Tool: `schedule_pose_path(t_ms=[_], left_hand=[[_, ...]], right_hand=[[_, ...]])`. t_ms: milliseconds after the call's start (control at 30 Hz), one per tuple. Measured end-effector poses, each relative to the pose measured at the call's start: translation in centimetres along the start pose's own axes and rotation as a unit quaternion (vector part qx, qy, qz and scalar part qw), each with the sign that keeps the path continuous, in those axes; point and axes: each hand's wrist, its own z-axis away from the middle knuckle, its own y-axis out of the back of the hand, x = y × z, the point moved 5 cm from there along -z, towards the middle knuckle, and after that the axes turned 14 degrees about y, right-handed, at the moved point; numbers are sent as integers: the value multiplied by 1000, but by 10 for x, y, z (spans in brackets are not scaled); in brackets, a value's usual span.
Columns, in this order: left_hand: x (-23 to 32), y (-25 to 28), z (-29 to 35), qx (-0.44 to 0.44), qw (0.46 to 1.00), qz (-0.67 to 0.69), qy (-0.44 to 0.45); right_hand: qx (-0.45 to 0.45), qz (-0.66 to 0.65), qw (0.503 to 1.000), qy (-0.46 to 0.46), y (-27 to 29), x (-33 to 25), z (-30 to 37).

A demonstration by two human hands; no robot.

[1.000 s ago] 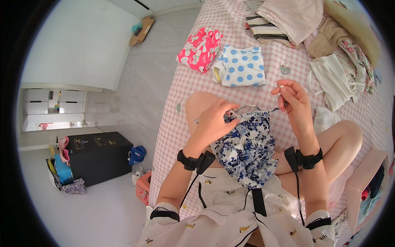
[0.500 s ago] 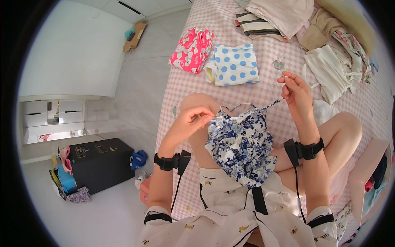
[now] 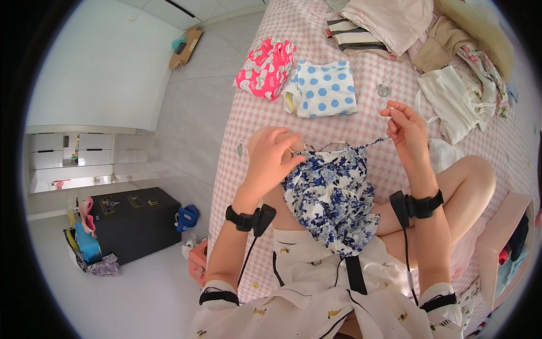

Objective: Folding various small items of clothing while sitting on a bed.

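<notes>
Garment (image 3: 333, 198), softly gathered, blue-floral, drapes across the person's lap (image 3: 296, 254). The left hand (image 3: 269, 163) curves at its upper corner, grip unclear; the right hand (image 3: 409, 134), fingers curled, pinches its thin, taut strap (image 3: 376, 140).

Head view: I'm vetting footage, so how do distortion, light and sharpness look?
Head view: fisheye distortion with black corners, the left edge of the bed curving; bright light on the wall; print on the floral garment clear, without obvious blur.

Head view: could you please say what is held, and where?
The right hand holds the floral garment by a strap; whether the left hand grips its left corner is unclear.
</notes>
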Motion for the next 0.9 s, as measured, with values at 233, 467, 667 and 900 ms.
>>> schedule_pose_path(t_ms=[233, 467, 667, 900], left_hand=[[2, -26, -2, -121, 993, -2, -9], [-13, -7, 5, -125, 990, 56, 42], [-36, 13, 16, -136, 968, 163, 133], [-52, 21, 26, -115, 961, 202, 149]], right_hand=[[17, 16, 1000, -9, 2, 0, 0], [38, 34, 999, -4, 9, 1, -2], [78, 49, 996, -5, 19, 5, -6], [126, 52, 991, 10, 30, 3, -9]])
